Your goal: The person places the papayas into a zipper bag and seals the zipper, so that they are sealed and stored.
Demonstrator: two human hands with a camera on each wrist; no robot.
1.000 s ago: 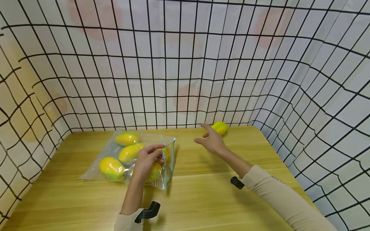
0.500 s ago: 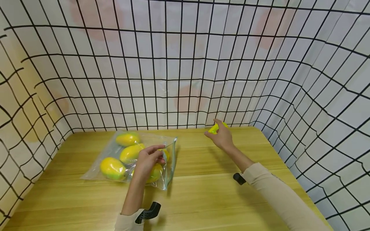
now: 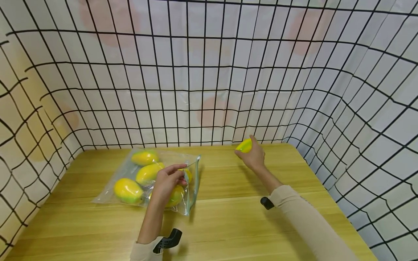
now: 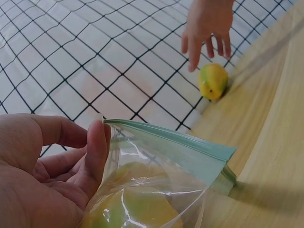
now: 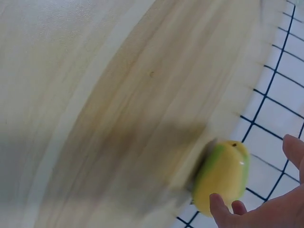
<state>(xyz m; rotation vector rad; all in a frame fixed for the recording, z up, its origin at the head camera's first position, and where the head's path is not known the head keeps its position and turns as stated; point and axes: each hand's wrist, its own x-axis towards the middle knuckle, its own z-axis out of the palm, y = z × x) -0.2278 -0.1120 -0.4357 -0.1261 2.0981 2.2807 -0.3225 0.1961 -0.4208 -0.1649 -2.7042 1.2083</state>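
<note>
In the head view my left hand (image 3: pixel 168 181) is over a clear zip bag (image 3: pixel 111 190) lying on the table. The left wrist view shows thumb and finger pinching the bag's green zip edge (image 4: pixel 180 140). Several yellow-green mangoes (image 3: pixel 128 190) lie inside the bag. At the back of the table, my right hand (image 3: pixel 254 156) is at a loose mango (image 3: pixel 244 145), its thumb and fingers spread to either side. Gaps show between the right fingers (image 5: pixel 219 209) and thumb in the right wrist view, with the mango (image 5: pixel 221 175) between them. Whether they touch it is hard to tell.
The wooden table (image 3: pixel 222 224) ends at the back against black wire mesh (image 3: pixel 196 108) with white sheeting behind. More mesh (image 3: pixel 369 127) rises along the right and left sides. A black camera mount (image 3: pixel 168 241) sits on the left wrist.
My right hand has moved right, from the mango's left side to a place with thumb and fingers around it. The left hand and the bag have stayed put.
</note>
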